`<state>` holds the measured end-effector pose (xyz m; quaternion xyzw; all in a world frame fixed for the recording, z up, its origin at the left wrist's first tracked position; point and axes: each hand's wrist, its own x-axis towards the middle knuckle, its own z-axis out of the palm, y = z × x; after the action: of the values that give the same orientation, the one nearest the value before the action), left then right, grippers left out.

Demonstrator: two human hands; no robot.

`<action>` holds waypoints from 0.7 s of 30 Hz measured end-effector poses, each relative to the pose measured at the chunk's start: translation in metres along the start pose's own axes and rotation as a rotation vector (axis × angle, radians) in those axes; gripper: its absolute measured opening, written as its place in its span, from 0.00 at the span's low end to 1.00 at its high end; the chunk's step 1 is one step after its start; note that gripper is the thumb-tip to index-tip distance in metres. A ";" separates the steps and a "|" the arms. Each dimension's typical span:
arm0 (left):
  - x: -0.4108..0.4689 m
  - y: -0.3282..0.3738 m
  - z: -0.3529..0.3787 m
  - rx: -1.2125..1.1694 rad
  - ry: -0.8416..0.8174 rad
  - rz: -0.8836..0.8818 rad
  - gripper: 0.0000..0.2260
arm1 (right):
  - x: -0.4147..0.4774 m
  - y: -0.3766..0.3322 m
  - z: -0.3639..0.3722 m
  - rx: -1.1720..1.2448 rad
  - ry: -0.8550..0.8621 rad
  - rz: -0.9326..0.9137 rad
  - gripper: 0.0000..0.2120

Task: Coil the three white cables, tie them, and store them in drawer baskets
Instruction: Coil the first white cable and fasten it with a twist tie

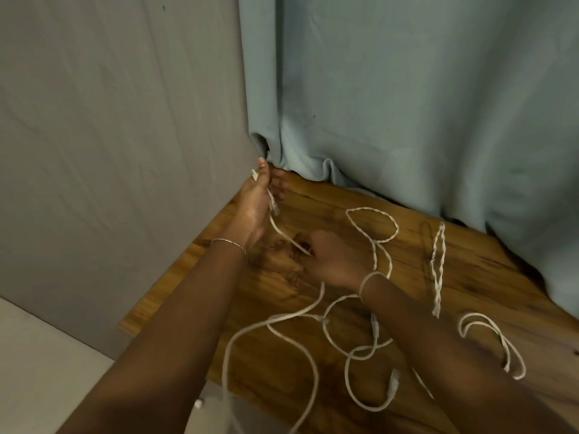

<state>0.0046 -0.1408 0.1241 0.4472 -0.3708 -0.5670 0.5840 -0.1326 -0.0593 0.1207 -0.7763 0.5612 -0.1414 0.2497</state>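
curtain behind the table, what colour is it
Pale blue-green, plain; the curtain shows best in the head view.

White cable [272, 321] runs off bottom edge; table [470, 277] cut off right.

Cables [354, 349] on table [470, 264], curtain [407, 104] behind.

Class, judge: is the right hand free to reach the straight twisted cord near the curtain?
Probably yes. Only bare table lies between the right hand and the twisted cord, and nothing covers the cord. But the hand pinches a cable, so it must let go first.
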 end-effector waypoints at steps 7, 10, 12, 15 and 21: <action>-0.012 -0.010 -0.001 0.342 -0.123 0.053 0.18 | -0.003 -0.030 -0.040 0.505 -0.011 -0.039 0.10; -0.015 -0.007 0.007 0.365 -0.172 0.039 0.19 | 0.004 -0.032 -0.045 0.503 -0.068 -0.046 0.14; -0.010 -0.007 0.004 0.370 -0.161 0.030 0.17 | 0.011 -0.030 -0.051 0.516 -0.063 -0.040 0.14; -0.005 -0.012 -0.005 0.382 -0.153 -0.015 0.14 | 0.028 -0.027 -0.064 0.671 0.067 -0.002 0.16; -0.017 -0.002 0.003 0.281 -0.310 -0.159 0.24 | 0.063 -0.025 -0.095 0.570 0.207 -0.021 0.18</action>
<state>-0.0003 -0.1240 0.1240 0.4593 -0.4951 -0.6160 0.4056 -0.1386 -0.1344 0.2098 -0.6624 0.5132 -0.3741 0.3973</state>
